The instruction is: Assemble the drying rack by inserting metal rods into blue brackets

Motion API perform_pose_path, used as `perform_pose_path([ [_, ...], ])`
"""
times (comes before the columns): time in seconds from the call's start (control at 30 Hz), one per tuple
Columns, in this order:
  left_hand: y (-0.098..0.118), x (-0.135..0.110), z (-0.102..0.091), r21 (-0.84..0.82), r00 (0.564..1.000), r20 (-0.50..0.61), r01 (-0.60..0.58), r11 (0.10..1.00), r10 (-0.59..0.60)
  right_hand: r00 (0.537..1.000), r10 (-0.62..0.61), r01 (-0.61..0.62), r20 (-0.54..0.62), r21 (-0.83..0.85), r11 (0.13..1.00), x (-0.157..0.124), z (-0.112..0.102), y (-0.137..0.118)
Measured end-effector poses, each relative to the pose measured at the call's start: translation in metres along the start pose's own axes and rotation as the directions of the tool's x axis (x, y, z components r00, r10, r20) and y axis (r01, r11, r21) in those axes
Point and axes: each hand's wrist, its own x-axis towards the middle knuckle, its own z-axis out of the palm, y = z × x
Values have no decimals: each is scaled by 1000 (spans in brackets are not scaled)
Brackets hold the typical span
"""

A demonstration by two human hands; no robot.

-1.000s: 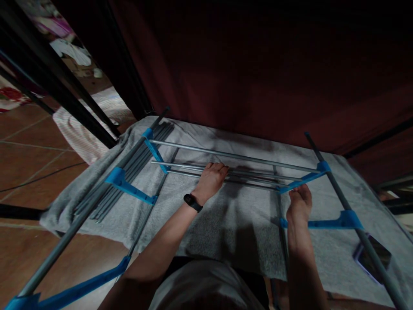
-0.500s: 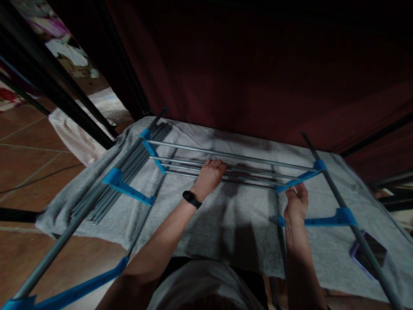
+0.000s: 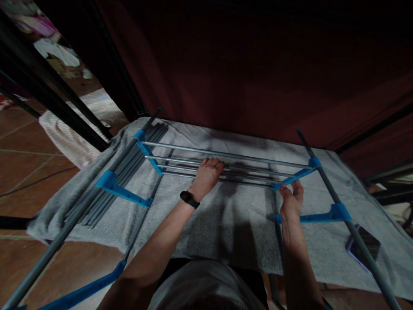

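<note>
A rack of grey metal tubes with blue plastic brackets stands before me. My left hand (image 3: 208,174) is closed around one or more of the thin metal rods (image 3: 180,161) that span it; its fingertips curl out of sight behind them. At the rods' right end, my right hand (image 3: 292,200) has bent fingers and a raised thumb against the lower edge of a blue bracket (image 3: 300,174). Part of that grip is hidden. Another blue bracket (image 3: 322,217) sits nearer me on the right upright tube (image 3: 331,187). The left side carries a matching blue bracket (image 3: 124,189).
Several loose grey tubes (image 3: 129,168) lie on the grey towel (image 3: 200,224) at the left. A phone (image 3: 364,247) rests at the right, partly behind a tube. A dark red curtain (image 3: 226,86) hangs behind, and black metal bars (image 3: 64,90) stand at the left.
The view has shifted slightly, so the rack appears a little further left. My left hand keeps its place on the rods; the right hand's fingers have moved slightly at the bracket.
</note>
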Motion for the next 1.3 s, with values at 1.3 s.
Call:
perform_pose_path([
  [1.3, -4, -6, 1, -43, 999, 41, 4, 999, -3, 992, 124, -125, 17, 100, 987, -5, 10, -17],
])
